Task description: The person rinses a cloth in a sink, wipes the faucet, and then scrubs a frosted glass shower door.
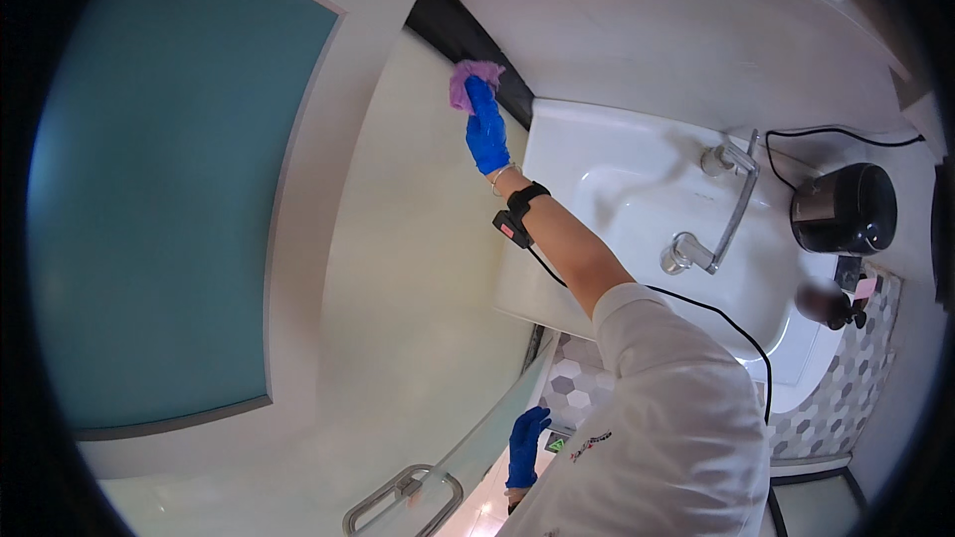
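My right hand (pixel 486 130), in a blue rubber glove, reaches away at arm's length and presses a purple cloth (pixel 462 93). The cloth lies at the border of a cream panel (pixel 418 186) and a black strip (pixel 515 89) along the wall. A bracelet and a black strap with a small device (pixel 512 229) sit on that forearm, and a black cable trails from the device. Low in the view, my left hand (pixel 527 444), also blue-gloved, hangs beside my white shirt with fingers partly spread. I see nothing in it; my shirt hides part of that arm.
A white sink (pixel 552 119) with a chrome tap (pixel 735 216) lies below my right arm. Right of it are a black appliance (pixel 843 209) with a cord and a blurred pump bottle (pixel 821 302). A glass door's metal handle (pixel 403 492) and a teal-paned door (pixel 186 186) stand left.
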`<state>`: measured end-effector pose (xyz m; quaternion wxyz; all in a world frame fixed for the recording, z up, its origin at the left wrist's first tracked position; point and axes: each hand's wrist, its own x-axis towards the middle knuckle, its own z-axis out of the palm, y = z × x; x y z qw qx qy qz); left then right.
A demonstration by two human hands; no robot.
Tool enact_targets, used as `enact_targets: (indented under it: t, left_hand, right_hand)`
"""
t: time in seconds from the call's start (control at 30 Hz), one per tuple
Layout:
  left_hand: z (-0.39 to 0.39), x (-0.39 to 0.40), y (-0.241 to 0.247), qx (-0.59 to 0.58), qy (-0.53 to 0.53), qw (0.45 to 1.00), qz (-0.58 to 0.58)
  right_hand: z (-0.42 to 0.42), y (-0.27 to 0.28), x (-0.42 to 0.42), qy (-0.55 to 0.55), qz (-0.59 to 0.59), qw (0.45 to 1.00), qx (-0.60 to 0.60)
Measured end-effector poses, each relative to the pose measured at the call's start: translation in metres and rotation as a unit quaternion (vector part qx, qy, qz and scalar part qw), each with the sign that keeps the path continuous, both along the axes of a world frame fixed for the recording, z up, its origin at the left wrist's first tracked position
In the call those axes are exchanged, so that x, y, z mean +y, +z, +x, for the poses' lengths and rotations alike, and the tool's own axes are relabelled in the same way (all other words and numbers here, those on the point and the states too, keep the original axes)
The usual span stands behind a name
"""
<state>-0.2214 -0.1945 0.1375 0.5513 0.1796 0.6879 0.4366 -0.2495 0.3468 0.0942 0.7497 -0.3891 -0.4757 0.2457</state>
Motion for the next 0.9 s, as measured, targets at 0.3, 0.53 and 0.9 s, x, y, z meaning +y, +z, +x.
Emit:
enact_targets:
  t: [0.3, 0.53, 0.9]
  left_hand:
    - [0.003, -0.003, -0.004, -0.016, -0.01, 1.0, 0.005]
    - [-0.006, -0.009, -0.023, -0.002, -0.03, 0.999, -0.035]
    - [0.006, -0.014, -0.018, -0.06, 0.031, 0.995, -0.068]
  right_hand:
    - [0.041, -0.011, -0.005, 0.017, -0.112, 0.978, 0.177]
    - [0.038, -0.031, 0.043, 0.129, -0.062, 0.967, 0.213]
    - [0.038, -0.153, 0.062, -0.166, -0.182, 0.969, -0.02]
